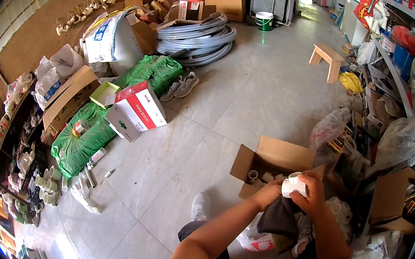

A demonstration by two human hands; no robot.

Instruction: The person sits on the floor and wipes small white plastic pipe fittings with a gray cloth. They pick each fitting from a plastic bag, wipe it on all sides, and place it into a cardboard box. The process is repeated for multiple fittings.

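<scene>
My right hand (310, 190) grips a white plastic pipe tee fitting (291, 187), its short branch pointing up. On the fitting's left side is my left hand (271, 193), closed on a dark cloth (279, 216) that hangs below it; its fingertips are partly hidden. Just beyond both hands stands an open cardboard box (243, 161) with several white pipe fittings (253, 174) inside. A plastic bag with red print (258, 243) lies on the floor under the cloth.
Shelves with bagged goods (395, 141) line the right side, near a small wooden stool (326, 58). Green plastic sacks (82, 139), a red and white carton (142, 108) and coiled grey pipe (196, 41) lie across the floor. More fittings (48, 187) sit at left.
</scene>
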